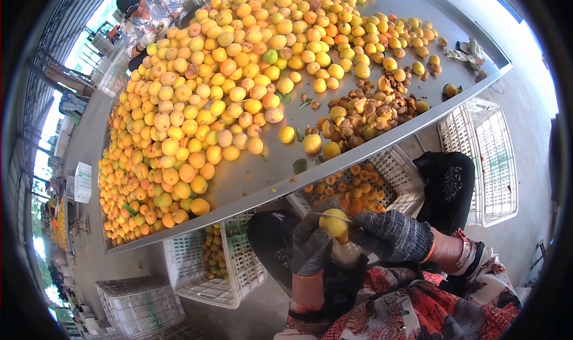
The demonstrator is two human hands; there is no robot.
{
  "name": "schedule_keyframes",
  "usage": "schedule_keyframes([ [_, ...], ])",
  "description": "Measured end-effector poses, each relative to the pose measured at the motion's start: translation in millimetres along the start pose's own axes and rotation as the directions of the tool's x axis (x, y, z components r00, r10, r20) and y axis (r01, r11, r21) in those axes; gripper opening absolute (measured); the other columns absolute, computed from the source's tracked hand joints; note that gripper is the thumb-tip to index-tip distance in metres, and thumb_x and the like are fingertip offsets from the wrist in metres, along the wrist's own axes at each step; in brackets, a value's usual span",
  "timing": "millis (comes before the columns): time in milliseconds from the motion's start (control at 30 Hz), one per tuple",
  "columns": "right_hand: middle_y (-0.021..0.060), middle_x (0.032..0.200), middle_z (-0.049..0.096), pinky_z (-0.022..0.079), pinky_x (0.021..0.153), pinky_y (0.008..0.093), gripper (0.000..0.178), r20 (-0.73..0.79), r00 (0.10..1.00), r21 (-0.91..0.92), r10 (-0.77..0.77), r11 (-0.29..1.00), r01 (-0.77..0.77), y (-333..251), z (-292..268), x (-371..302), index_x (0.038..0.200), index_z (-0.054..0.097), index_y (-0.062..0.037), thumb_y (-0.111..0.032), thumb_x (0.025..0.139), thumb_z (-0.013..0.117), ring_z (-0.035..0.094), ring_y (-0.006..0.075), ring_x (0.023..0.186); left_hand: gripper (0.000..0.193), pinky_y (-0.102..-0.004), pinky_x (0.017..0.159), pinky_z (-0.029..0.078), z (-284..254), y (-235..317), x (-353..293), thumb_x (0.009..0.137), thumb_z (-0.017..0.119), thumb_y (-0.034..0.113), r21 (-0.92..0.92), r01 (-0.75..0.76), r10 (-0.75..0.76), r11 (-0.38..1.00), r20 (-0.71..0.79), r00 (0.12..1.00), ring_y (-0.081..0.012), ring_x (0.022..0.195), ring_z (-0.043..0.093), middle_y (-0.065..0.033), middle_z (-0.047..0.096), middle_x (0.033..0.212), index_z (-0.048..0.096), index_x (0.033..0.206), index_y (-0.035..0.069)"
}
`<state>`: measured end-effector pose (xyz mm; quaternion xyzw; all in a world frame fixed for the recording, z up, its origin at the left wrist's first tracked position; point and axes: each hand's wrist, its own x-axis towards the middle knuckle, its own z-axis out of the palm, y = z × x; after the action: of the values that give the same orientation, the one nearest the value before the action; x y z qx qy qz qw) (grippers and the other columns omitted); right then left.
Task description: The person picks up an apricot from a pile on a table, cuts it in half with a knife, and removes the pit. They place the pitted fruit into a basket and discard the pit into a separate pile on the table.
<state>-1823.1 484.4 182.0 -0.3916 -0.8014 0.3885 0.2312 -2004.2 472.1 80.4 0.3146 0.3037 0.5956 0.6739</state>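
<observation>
Above my lap, my left hand (311, 242), in a grey knit glove, is closed around a yellow apricot (334, 223). A thin, pale, blade-like strip (314, 213) crosses the fruit's upper side. It runs from the fingertips of my right hand (387, 235), which is gloved in dark grey and closed at the apricot's right side. Any handle is hidden in those fingers. Just beyond the hands, a white crate (401, 171) holds halved apricots (351, 191) under the table edge.
A metal table (239, 191) carries a large heap of whole apricots (221, 95). Nearer its right edge lies a pile of brown, spoiled pieces (364, 116). White crates stand at right (483, 161) and left (206, 268). Across the table, another person (146, 17) works.
</observation>
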Motion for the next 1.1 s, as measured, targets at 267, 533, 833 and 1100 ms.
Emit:
schedule_keyframes([
  [267,0.0167,0.082,0.058,0.047,0.060,0.0350,0.026,0.035,0.995,-0.041,-0.094,0.995,0.095,6,-5,11,0.102,0.052,0.0006,-0.009,0.078,0.056,0.059,0.0308,0.072,0.033,-0.0270,0.080,0.043,14,16,-1,0.076,0.062,0.009,0.150,0.035,-0.041,0.988,0.033,0.999,-0.0162,0.088,0.055,-0.0111,0.057,0.099,0.052,0.105,-0.003],
  [533,0.0155,0.084,0.058,0.046,0.065,0.0323,0.030,-0.235,0.970,0.145,0.063,0.989,-0.029,14,41,1,0.109,0.048,0.0018,-0.006,0.080,0.054,0.059,0.0303,0.078,0.052,-0.0279,0.081,0.043,60,4,12,0.083,0.051,0.039,-0.287,-0.018,-0.044,0.958,-0.207,0.977,-0.0186,0.091,0.054,-0.0119,0.055,0.101,0.041,0.114,-0.001],
  [833,0.0163,0.090,0.056,0.047,0.059,0.0339,0.025,0.056,0.998,-0.156,0.004,0.988,0.005,18,1,10,0.105,0.050,0.0017,-0.010,0.082,0.052,0.059,0.0305,0.072,0.039,-0.0285,0.085,0.041,18,20,16,0.081,0.058,0.018,0.202,0.034,-0.017,0.979,-0.085,0.996,-0.0170,0.094,0.052,-0.0098,0.054,0.104,0.046,0.113,-0.002],
  [1100,0.0173,0.089,0.057,0.047,0.066,0.0344,0.024,-0.329,0.944,-0.030,-0.032,0.999,0.023,26,46,1,0.103,0.051,0.0017,-0.007,0.080,0.054,0.058,0.0316,0.080,0.042,-0.0269,0.081,0.042,56,-3,14,0.085,0.051,0.028,0.165,-0.078,0.125,0.983,-0.293,0.948,-0.0151,0.092,0.052,-0.0089,0.055,0.104,0.046,0.114,-0.002],
])
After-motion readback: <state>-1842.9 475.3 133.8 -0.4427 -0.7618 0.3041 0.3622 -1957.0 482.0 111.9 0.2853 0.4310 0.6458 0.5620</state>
